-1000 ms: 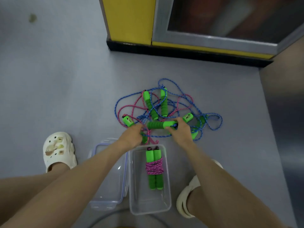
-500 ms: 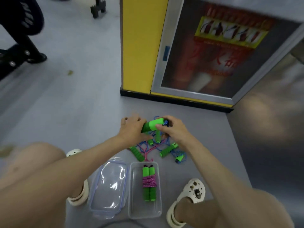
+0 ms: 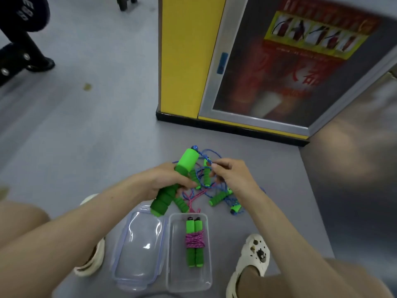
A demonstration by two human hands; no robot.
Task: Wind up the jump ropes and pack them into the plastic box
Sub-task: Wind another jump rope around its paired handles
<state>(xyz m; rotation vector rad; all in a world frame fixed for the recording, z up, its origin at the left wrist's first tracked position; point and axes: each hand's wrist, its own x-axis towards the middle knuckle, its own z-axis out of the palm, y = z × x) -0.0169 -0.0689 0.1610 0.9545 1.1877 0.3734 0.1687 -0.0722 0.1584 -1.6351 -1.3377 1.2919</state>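
The left hand has its fingers curled round the middle of a green foam jump-rope handle, held above the floor and tilted, its pale top end pointing up and away and its darker bottom end hanging just over the near edge of the tangle. A blue braided cord comes out of the handle's top end and runs across to the right hand, whose thumb and forefinger pinch it, the other fingers loosely bent below. Under both hands, a loose tangle of blue and pink cords with more green foam handles lies on the grey floor. Nearer the person sits a clear rectangular plastic box on the floor, holding one finished bundle: two green handles side by side bound with pink cord. Its clear lid lies just beside it on the left. A cream clog stands right of the box, and another left of the lid. Beyond the tangle stands a yellow cabinet with a glazed, metal-framed door.
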